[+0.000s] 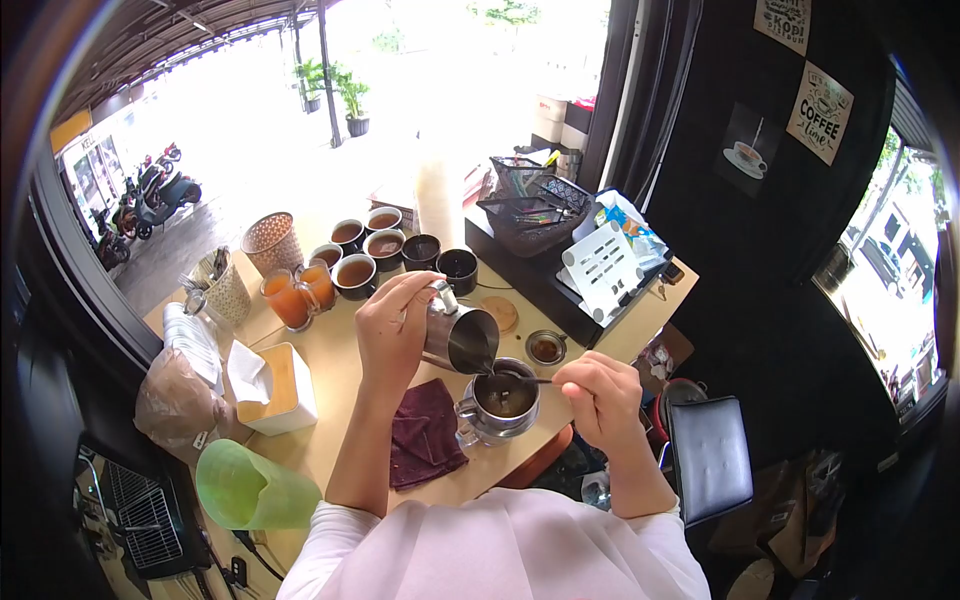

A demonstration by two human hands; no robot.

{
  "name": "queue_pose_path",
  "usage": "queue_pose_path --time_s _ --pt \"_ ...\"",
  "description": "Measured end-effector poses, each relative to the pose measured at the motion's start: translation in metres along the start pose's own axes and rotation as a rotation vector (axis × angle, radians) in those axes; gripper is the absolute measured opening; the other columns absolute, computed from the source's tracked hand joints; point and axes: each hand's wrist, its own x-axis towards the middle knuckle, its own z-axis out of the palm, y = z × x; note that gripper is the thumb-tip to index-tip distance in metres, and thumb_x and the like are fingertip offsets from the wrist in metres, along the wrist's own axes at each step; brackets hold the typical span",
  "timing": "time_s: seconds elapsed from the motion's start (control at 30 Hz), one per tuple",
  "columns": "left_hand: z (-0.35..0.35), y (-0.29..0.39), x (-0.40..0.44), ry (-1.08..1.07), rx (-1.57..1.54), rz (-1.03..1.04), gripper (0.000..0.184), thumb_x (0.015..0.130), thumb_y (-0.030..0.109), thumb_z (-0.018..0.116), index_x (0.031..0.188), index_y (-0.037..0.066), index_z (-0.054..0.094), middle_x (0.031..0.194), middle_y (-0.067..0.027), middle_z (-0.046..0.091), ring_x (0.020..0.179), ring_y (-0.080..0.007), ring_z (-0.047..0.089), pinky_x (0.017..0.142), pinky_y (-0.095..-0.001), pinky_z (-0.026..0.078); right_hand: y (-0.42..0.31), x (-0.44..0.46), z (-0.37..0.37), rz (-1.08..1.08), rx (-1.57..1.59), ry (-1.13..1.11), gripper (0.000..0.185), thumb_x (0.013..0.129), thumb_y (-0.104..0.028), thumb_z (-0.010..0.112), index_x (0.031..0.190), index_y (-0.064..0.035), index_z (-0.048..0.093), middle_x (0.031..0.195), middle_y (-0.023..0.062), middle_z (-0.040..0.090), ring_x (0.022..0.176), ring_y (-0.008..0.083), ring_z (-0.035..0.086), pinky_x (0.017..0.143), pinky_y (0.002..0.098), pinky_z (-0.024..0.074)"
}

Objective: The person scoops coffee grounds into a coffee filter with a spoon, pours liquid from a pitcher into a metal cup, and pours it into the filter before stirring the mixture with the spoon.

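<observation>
My left hand (393, 318) is closed round the handle of a stainless steel pitcher (447, 330). The pitcher is tilted, and its spout is right above a metal pot (508, 430) with dark liquid (508, 400) in it; a stream seems to run down from the spout. My right hand (605, 395) grips a thin dark handle, which looks like a spoon's (540, 380), reaching over the pot's rim. The far end of the spoon is hidden in the pot. Beside the pot lies a folded maroon cloth (425, 435).
Several cups of brown drink (355, 275) and glass mugs of orange drink (288, 300) stand further back. A small metal dish (545, 347) sits right of the pitcher. A tissue box (280, 390), a green container (255, 487) and a black organiser (535, 205) are around the table (345, 385).
</observation>
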Motion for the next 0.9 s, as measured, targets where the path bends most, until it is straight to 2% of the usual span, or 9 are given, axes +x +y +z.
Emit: queue_pose_path --time_s 0.73,0.83,0.9 --pt "0.0007 0.0039 -0.0011 0.002 0.043 0.023 0.013 0.088 0.004 0.064 0.098 0.001 0.072 0.093 -0.0118 0.072 0.079 -0.0183 0.069 0.071 -0.0275 0.053 0.0013 0.0035 0.0007 -0.005 -0.016 0.008 0.010 0.085 -0.010 0.067 0.085 -0.0039 0.060 0.072 0.0059 0.063 0.055 0.0215 0.056 0.050 0.0308 0.0445" --pt "0.0010 0.0059 -0.0019 -0.007 0.044 0.018 0.015 0.087 -0.001 0.060 0.097 0.000 0.072 0.092 -0.0092 0.071 0.076 -0.0126 0.065 0.071 -0.0247 0.051 0.0006 0.0033 0.0010 -0.001 0.006 -0.007 0.010 0.086 -0.010 0.067 0.084 -0.0041 0.059 0.071 0.0059 0.063 0.055 0.0214 0.055 0.050 0.0306 0.0444" --pt "0.0014 0.0058 -0.0014 -0.006 0.057 0.041 0.015 0.088 -0.001 0.060 0.097 0.000 0.072 0.092 -0.0090 0.071 0.076 -0.0123 0.065 0.070 -0.0245 0.051 0.0009 0.0025 0.0008 0.004 0.023 -0.015 0.010 0.087 -0.011 0.067 0.084 -0.0042 0.060 0.072 0.0060 0.063 0.055 0.0213 0.055 0.050 0.0305 0.0444"
